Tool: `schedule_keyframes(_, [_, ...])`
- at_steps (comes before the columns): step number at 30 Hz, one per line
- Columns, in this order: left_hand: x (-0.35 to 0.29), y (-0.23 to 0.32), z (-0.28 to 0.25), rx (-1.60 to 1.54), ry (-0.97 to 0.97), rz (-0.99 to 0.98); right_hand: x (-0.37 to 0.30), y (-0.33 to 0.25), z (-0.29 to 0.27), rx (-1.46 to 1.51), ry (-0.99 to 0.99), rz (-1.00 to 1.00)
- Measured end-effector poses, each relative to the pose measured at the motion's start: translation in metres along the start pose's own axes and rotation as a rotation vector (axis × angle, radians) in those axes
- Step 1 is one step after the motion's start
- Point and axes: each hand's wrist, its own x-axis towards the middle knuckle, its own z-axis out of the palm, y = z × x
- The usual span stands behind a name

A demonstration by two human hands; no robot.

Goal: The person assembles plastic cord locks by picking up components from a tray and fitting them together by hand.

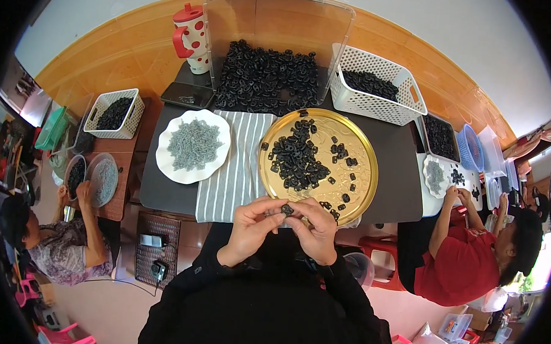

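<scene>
Just off the table's near edge, my left hand (253, 227) and my right hand (315, 230) meet, thumbs and fingers closed around a small black plastic part (287, 209). Both hands grip it; its finer detail is hidden by the fingertips. Beyond them lies a round gold tray (360, 176) with a heap of similar black parts (297, 157) and several loose ones to its right. A white scalloped plate (165, 161) at the left carries a pile of small grey, translucent pieces (195, 145). Between plate and tray is a grey-and-white striped cloth (225, 197).
A clear bin (282, 25) of black parts stands at the back, beside a white perforated basket (377, 106), a phone-like dark slab (188, 95) and a red-spotted tumbler (192, 39). People work at side tables: one at left (69, 249), another in red at right (468, 260).
</scene>
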Motion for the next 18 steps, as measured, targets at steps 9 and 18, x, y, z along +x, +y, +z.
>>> schedule_keyframes(9, [-0.004,0.004,0.002,0.026,-0.045,0.023,-0.005,-0.009,0.005,0.016,0.064,-0.059])
schedule_keyframes(18, [-0.012,0.010,0.008,0.048,-0.100,0.092,-0.012,-0.020,0.011,-0.054,0.148,-0.193])
